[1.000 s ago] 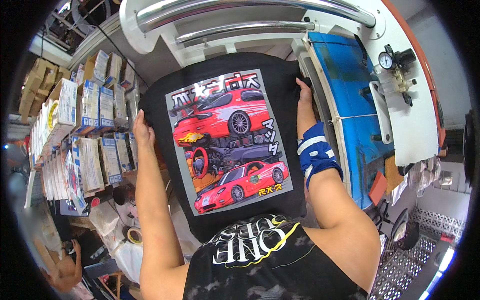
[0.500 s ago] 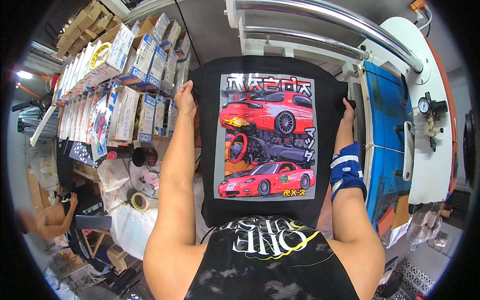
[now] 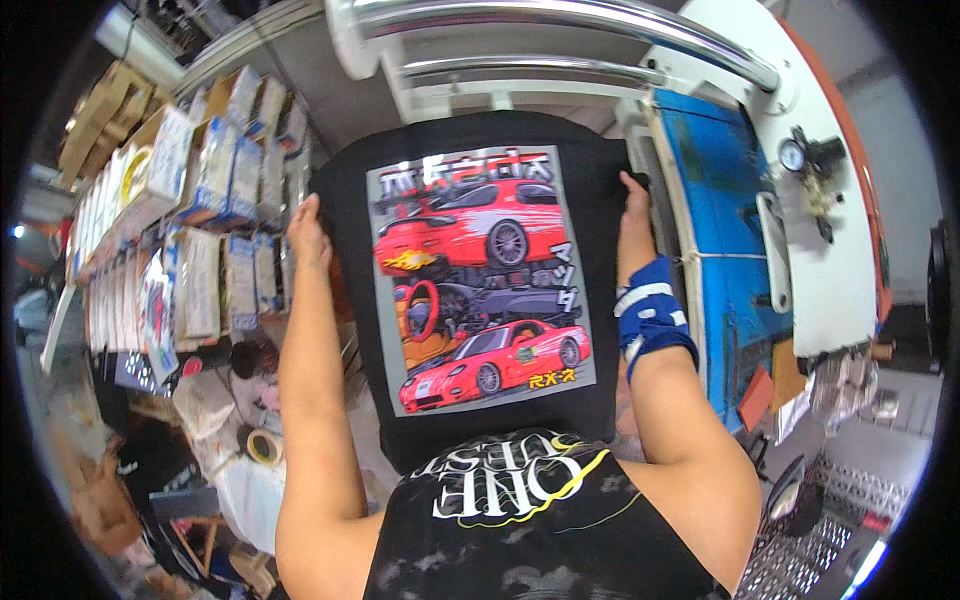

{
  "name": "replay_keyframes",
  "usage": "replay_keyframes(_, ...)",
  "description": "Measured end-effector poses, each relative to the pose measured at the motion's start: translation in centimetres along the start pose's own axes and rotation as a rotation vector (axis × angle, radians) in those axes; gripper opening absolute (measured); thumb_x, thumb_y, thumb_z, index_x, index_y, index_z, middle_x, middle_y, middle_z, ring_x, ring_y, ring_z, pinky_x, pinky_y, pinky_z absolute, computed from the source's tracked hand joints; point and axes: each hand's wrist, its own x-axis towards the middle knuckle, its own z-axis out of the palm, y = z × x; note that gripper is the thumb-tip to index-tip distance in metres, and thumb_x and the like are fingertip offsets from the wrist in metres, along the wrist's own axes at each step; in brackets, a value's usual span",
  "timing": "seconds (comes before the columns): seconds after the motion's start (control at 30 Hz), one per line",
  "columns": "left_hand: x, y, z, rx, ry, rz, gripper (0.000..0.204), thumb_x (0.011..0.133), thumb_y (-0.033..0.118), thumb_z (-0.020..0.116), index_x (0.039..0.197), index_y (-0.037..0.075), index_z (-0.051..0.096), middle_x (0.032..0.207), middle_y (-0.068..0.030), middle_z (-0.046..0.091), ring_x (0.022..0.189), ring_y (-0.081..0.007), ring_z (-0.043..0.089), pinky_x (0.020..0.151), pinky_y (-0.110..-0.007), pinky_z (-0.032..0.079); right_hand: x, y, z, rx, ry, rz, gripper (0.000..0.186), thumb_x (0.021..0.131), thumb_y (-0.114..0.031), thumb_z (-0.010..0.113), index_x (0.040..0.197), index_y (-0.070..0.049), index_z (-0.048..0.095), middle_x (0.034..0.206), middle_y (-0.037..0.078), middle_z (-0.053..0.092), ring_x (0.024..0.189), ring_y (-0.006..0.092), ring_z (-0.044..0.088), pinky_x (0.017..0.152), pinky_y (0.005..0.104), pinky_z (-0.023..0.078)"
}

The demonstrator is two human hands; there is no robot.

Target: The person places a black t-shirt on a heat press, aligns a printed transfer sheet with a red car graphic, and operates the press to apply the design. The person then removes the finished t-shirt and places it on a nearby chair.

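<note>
A black T-shirt is spread flat in front of me. Its large print has two red cars and a car interior on a grey rectangle. My left hand pinches the shirt's left edge, fingers mostly tucked behind the cloth. On the opposite edge, my right hand grips the shirt with the thumb showing and the other fingers hidden. A blue wrap with white marks circles my right forearm. Whatever lies under the shirt is covered by it.
Beyond the shirt runs a white machine frame with chrome bars. Close on the right are a blue panel and a pressure gauge. Filled cardboard boxes are stacked left, with a tape roll nearer me. Another person is at far left.
The whole view has swung, so the shirt, machine and boxes now sit further left and slightly tilted. Both hands keep their hold on the shirt's side edges.
</note>
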Motion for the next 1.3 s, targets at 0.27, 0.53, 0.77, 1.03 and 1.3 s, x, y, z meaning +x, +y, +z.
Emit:
replay_keyframes(0.27,1.3,0.0,-2.5,-0.032,-0.034,0.015,0.021,0.1,0.014,0.069,0.116,0.0,0.069,0.106,-0.0088,0.073,0.098,-0.0191,0.069,0.09,-0.031,0.056,-2.1,-0.3,2.6,0.142,-0.136,0.214,0.031,0.095,-0.019,0.069,0.116,0.004,0.072,0.114,0.018,0.075,0.103,0.0327,0.073,0.096,0.042,0.058)
replay_keyframes(0.53,0.8,-0.5,-3.3,0.07,0.126,0.065,0.032,0.094,0.015,0.078,0.121,-0.001,0.07,0.111,-0.0069,0.073,0.101,-0.0167,0.067,0.091,-0.028,0.052,-2.4,0.3,3.6,0.09,-0.075,0.14,0.041,0.091,-0.014,0.071,0.13,-0.001,0.066,0.128,0.015,0.07,0.116,0.0313,0.066,0.105,0.0404,0.051)
replay_keyframes(0.77,-4.0,0.5,-0.7,0.323,0.003,0.141,0.035,0.099,0.02,0.072,0.125,-0.003,0.067,0.118,-0.0108,0.072,0.107,-0.0201,0.067,0.097,-0.034,0.051,-5.1,-3.4,4.3,0.233,0.006,0.282,0.039,0.096,-0.026,0.066,0.125,0.001,0.068,0.123,0.017,0.072,0.113,0.034,0.068,0.104,0.0441,0.05)
replay_keyframes(1.03,-26.1,2.7,-6.7,0.981,-0.254,0.799,0.02,0.089,0.007,0.071,0.109,0.003,0.073,0.118,-0.0159,0.068,0.117,-0.0353,0.062,0.105,-0.043,0.047,-30.7,-5.9,1.5,-1.219,-0.157,-0.832,0.024,0.089,-0.013,0.073,0.11,-0.002,0.069,0.124,0.022,0.064,0.119,0.0394,0.06,0.104,0.0468,0.047)
replay_keyframes(1.3,-34.1,1.0,-8.7,1.077,-0.402,0.836,0.025,0.084,0.009,0.077,0.109,0.004,0.077,0.124,-0.0145,0.069,0.129,-0.0376,0.057,0.11,-0.049,0.044,-41.2,-4.9,-0.1,-1.358,-0.404,-0.808,0.034,0.085,-0.018,0.076,0.114,-0.002,0.067,0.132,0.018,0.061,0.13,0.0408,0.054,0.112,0.0516,0.041)
